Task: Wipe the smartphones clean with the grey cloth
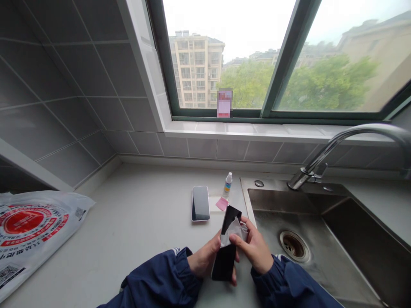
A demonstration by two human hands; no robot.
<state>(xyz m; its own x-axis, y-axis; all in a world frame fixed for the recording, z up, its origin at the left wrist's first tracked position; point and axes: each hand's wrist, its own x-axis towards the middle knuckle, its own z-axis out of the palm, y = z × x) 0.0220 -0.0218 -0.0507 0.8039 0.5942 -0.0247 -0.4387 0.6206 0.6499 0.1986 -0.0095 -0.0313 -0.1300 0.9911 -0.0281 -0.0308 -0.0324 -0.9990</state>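
**Phone held at the sink's edge, wipe on the glass**

Head view. The left hand (pixel 201 259) is closed around the lower part of a black, glossy rectangular phone (pixel 225 248), tilted, top end pointing away. The right hand (pixel 255 248) pinches a small crumpled white wipe (pixel 233 231) against the upper screen. The phone hangs above the pale worktop (pixel 138 222), just beside the rim of the stainless steel sink (pixel 321 239).

Risks, as judged: the grip sits low on a slick body, so a firm rub at the top could lever it out, and the basin lies close on the right. A damp wipe would make the glass slipperier.

Room: open worktop to the left, as far as the white printed plastic bag (pixel 32 226). Ahead lie a second phone with a pale rim, lying flat (pixel 200 203), a pink paper square (pixel 221 203) and a small white spray bottle (pixel 227 182), all near. The curved chrome tap (pixel 346 141) arches well to the right.
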